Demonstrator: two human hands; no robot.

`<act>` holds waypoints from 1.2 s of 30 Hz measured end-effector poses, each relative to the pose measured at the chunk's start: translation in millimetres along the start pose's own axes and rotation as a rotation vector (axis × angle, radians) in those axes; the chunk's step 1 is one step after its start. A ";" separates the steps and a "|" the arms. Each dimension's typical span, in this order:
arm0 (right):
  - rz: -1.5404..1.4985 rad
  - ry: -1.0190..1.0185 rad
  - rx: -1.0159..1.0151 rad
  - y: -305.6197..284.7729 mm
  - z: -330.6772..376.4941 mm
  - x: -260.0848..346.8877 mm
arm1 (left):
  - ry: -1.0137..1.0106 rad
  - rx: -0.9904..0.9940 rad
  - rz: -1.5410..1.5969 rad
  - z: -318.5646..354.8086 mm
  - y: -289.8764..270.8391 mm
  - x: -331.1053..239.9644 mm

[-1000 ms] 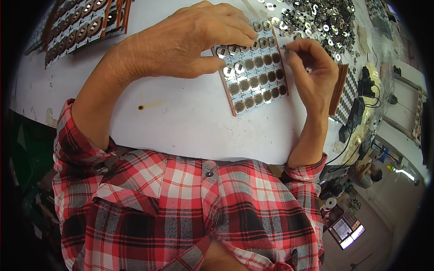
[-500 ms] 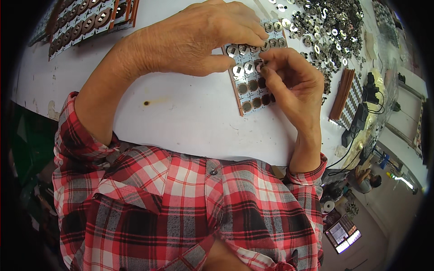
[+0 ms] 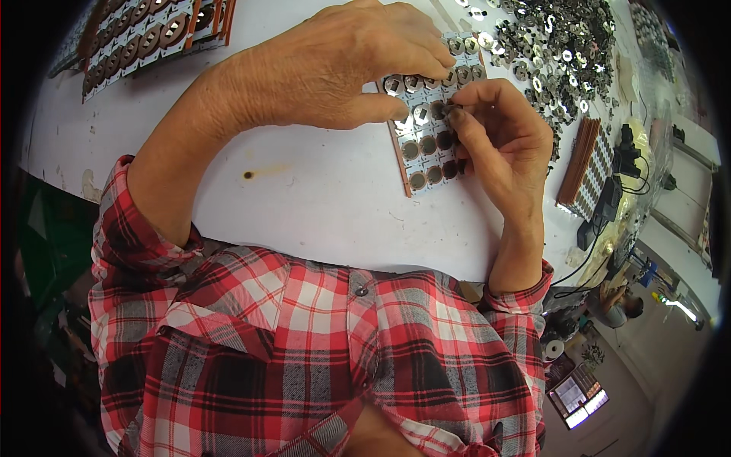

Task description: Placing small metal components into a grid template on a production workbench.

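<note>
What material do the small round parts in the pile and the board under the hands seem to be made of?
Round parts: probably metal, since they are silvery with bright glints.
Board: the brown edge suggests a laminate or fibre sheet, and the top is pale with dark round holes; I cannot be sure.

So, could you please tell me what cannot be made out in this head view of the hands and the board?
- The small part pinched in the right hand: too small, and fingertips cover it.
- The upper left of the grid board: hidden under the left hand.
- The pile of metal rings: cut off by the top edge.
- The filled boards at top left: cut off by the rim.
</note>
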State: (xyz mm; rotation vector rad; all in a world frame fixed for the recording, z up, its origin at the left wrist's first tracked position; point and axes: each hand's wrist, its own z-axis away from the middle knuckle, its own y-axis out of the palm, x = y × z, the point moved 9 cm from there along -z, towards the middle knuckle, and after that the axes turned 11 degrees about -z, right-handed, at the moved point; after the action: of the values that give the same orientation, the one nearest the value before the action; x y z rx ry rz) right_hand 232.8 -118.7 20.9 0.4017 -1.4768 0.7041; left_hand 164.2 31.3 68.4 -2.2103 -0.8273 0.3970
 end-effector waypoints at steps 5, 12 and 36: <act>-0.039 0.042 0.028 2.0 0.4 -1.9 | -0.352 0.261 0.392 -2.4 16.2 18.8; 0.008 -0.076 -0.067 0.9 4.1 1.6 | -0.351 0.255 0.369 -3.9 14.6 17.1; 0.223 -0.068 0.036 15.4 0.8 8.3 | -0.427 0.316 0.247 3.3 29.2 10.0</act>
State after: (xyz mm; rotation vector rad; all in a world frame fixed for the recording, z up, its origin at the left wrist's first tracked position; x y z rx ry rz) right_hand 221.7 -106.3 26.5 0.2928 -1.5903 0.9023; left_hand 182.9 24.4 44.6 -1.9573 -0.6487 1.0728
